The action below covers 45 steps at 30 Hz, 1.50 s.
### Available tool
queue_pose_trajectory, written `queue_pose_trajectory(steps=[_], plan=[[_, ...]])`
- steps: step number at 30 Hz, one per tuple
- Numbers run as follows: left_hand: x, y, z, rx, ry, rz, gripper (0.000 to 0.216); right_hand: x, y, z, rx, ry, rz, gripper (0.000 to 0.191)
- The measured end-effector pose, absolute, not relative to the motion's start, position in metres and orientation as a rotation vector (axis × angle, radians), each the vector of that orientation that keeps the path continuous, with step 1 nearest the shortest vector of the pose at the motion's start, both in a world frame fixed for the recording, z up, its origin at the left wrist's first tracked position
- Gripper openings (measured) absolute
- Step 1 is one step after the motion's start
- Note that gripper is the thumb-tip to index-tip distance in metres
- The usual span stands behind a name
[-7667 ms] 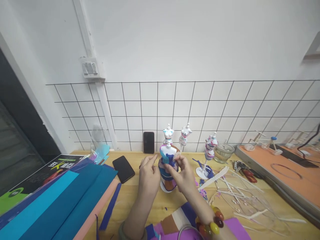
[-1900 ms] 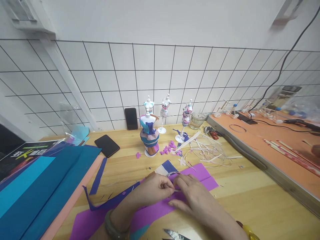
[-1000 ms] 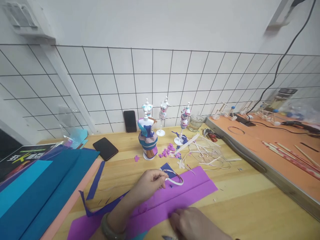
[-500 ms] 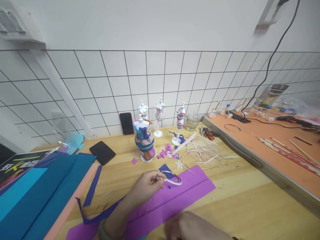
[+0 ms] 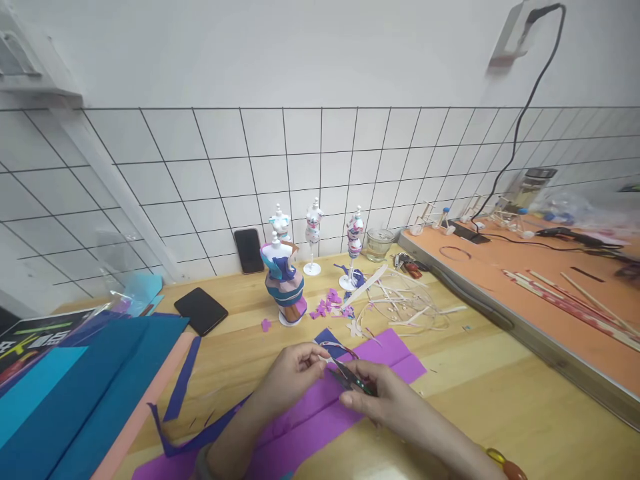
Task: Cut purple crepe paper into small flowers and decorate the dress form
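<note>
My left hand pinches the end of a thin white strip loop just above the purple paper sheet. My right hand is closed on small scissors, whose blades point at the strip right by my left fingertips. Behind the hands a small mannequin wrapped in blue, pink and brown paper bands stands on the wooden table.
Other small mannequins stand by the wire grid wall, with a glass jar, purple scraps and white strips. Two phones and blue paper sheets lie left. An orange board with sticks fills the right.
My right hand left the strip, dropped toward the table's near edge, and came back holding scissors against the strip. My left hand kept its pinch on the strip. The view shifted slightly.
</note>
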State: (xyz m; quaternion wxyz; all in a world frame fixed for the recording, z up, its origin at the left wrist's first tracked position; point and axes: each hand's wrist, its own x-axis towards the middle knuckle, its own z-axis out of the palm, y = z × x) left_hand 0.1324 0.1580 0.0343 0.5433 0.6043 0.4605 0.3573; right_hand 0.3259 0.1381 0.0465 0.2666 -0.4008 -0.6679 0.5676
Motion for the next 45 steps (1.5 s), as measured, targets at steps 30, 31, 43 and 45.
queue_pose_trajectory(steps=[30, 31, 43, 45], plan=[[0.142, 0.142, 0.069, 1.889, 1.199, 0.819, 0.023, 0.337, 0.154, 0.047, -1.152, -1.988, 0.879, 0.018], [0.142, 0.140, 0.072, 1.907, 1.200, 0.819, 0.023, 0.338, 0.154, 0.047, -1.130, -1.996, 0.880, 0.018], [0.144, 0.145, 0.049, 1.387, 0.998, 0.899, 0.025, 0.332, 0.156, 0.037, -1.087, -1.913, 1.049, 0.029], [0.144, 0.149, 0.044, 1.335, 0.994, 0.916, 0.029, 0.331, 0.159, 0.033, -1.121, -1.849, 1.035, 0.025]])
